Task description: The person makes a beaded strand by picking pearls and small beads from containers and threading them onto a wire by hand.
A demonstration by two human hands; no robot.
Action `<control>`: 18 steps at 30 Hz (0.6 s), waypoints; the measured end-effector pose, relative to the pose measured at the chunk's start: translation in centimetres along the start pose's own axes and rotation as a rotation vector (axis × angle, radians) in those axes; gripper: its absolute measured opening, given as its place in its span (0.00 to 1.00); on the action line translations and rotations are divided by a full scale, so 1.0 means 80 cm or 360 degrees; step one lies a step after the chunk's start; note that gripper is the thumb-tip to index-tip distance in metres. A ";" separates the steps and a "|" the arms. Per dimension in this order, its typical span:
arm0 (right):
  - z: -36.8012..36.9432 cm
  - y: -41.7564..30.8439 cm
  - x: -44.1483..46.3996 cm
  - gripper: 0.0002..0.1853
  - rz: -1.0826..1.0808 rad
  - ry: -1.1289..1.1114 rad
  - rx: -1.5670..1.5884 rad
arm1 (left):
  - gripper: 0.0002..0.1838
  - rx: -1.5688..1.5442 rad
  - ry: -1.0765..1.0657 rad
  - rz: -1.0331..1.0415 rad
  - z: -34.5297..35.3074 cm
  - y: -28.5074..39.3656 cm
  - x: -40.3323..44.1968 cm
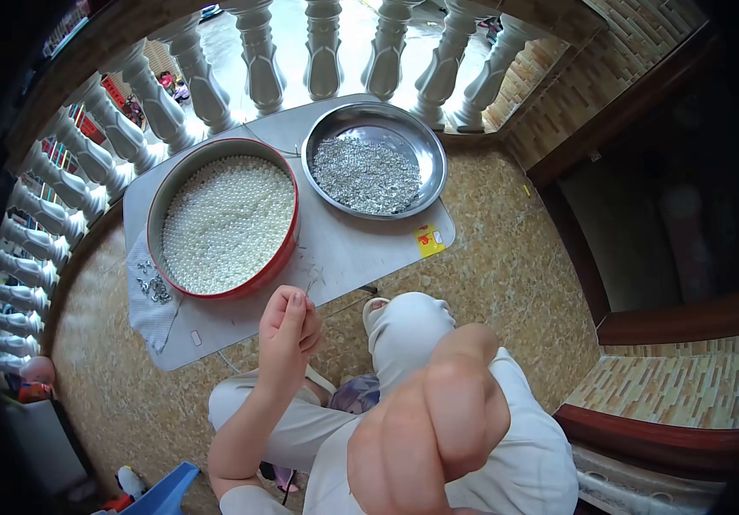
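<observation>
My left hand (pixel 290 326) is raised by the table's near edge, thumb pressed against curled fingers. Whatever it pinches is too fine to make out; a few thin wire-like strands (pixel 316 276) show just beyond the fingertips, on the table. Close to the camera, above my lap, is my right hand (pixel 434 412), its fingers folded tightly; anything inside is hidden. Beyond the left hand stands a round red-rimmed tin (pixel 288 257) full of white pearl beads (pixel 228 223). To its right, a steel bowl (pixel 425 137) holds many small silvery pieces (pixel 365 176).
The beads and bowl stand on a small light table (pixel 352 257). A cloth (pixel 148 313) with several metal pieces (pixel 156 287) lies at its left, a yellow card (pixel 429 241) at its right corner. A white balustrade (pixel 258 60) curves behind; a blue plastic object (pixel 167 489) is at lower left.
</observation>
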State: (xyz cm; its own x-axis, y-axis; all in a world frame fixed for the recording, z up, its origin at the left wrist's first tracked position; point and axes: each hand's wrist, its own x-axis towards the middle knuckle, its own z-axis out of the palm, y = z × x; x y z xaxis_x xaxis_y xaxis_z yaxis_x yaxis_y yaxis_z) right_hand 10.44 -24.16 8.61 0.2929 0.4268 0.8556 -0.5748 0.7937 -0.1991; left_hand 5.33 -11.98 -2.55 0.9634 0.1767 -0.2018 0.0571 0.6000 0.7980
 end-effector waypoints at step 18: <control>-0.004 -0.010 -0.002 0.10 0.0117 -0.0035 -0.0144 | 0.08 -0.0003 0.0053 -0.0059 -0.004 0.000 -0.006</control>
State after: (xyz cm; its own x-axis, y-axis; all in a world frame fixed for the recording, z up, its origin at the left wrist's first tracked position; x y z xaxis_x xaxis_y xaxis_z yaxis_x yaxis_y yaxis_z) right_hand 11.09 -24.72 8.46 0.2351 0.4761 0.8474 -0.5225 0.7970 -0.3028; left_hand 4.78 -11.82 -2.64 0.9514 0.1800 -0.2499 0.0921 0.6080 0.7886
